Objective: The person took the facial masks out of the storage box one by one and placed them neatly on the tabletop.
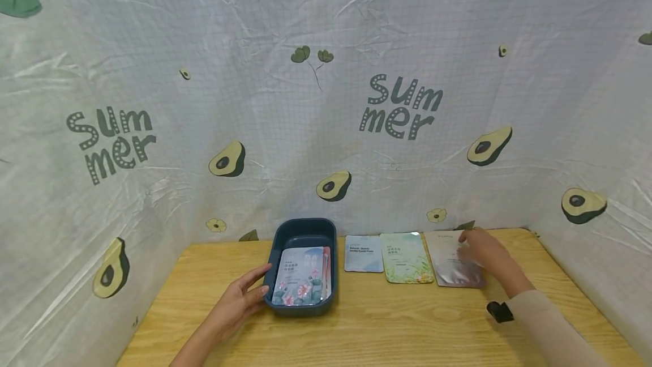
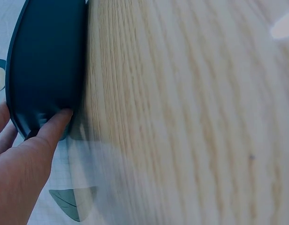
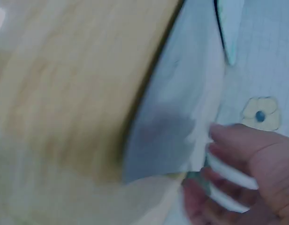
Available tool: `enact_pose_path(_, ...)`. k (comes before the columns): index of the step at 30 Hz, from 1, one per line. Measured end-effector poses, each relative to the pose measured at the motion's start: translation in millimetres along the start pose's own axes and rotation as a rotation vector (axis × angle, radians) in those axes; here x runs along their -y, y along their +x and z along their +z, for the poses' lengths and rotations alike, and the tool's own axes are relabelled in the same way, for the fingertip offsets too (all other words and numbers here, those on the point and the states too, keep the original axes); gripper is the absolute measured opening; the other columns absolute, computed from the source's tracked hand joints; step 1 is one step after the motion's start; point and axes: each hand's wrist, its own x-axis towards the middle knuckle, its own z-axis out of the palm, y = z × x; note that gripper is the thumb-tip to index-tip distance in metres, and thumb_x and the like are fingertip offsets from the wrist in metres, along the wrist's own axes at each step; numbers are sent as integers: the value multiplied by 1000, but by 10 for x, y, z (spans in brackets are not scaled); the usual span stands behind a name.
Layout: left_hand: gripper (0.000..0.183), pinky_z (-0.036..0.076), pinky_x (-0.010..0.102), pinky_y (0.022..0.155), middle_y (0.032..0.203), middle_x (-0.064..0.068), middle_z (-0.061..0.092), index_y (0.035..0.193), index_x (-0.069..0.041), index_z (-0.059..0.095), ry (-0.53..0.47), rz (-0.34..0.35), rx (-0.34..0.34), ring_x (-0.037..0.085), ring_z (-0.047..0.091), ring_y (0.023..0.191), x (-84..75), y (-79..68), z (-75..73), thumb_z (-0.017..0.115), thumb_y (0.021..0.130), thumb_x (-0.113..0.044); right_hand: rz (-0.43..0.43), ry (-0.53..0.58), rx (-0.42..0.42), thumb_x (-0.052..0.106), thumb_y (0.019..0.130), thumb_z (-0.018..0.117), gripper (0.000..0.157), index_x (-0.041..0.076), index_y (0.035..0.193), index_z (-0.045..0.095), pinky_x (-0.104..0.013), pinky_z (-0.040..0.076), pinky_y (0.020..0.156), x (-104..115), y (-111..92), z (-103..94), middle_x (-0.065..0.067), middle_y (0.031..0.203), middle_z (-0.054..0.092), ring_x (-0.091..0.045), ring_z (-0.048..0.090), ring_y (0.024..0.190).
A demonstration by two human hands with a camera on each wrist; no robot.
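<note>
My left hand [image 1: 238,300] holds the left side of a dark blue plastic bin [image 1: 301,311], its fingertips at the rim. In the left wrist view, one finger [image 2: 54,126] lies along the bin's outer wall [image 2: 48,56]. Inside the bin is a stack of flat sachets, with a pale blue lotus-print sachet [image 1: 297,276] on top. At the right end of the sachet row, my right hand [image 1: 486,251] is blurred over a silver sachet [image 1: 450,262]. The right wrist view shows loosely bent, parted fingers [image 3: 233,140] beside the edge of that silver sachet [image 3: 168,108].
Between the bin and the silver sachet lie a small blue sachet [image 1: 364,255] and a green floral sachet [image 1: 406,259] on the wooden table [image 1: 397,327]. A white avocado-print curtain [image 1: 275,129] stands close behind the table and along both sides.
</note>
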Motion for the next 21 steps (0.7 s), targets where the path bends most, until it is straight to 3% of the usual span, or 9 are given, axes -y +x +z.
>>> enact_pose_path(4,66,49,46,105,166,26,7,161,-2,23,5,2,14,39,43,137,-20,-6,-4,58,104,-10,-155,18,-200,1,93,67,13,-4,104,72,-52,57,76,244,138,-72,-20,102,65,-38,66,90)
enact_pose_path(7,66,50,45,105,166,26,7,161,-2,23,5,-3,15,39,43,137,-19,-5,-7,57,104,-10,-230,56,-269,-1,93,65,13,-2,103,73,-50,58,75,502,262,-158,-17,101,68,-35,68,88)
enact_pose_path(13,66,49,46,105,166,25,9,160,-3,26,14,-8,-2,41,41,138,-19,14,8,59,104,-10,-331,113,-222,-1,94,61,18,0,107,74,-50,58,81,1023,457,-227,-15,105,73,-32,69,92)
enact_pose_path(21,66,48,47,106,166,25,8,161,-2,24,6,0,14,41,40,139,-23,1,-4,58,104,-10,-453,227,-144,2,98,57,23,0,115,72,-43,60,82,1593,609,-103,-17,112,73,-28,70,95)
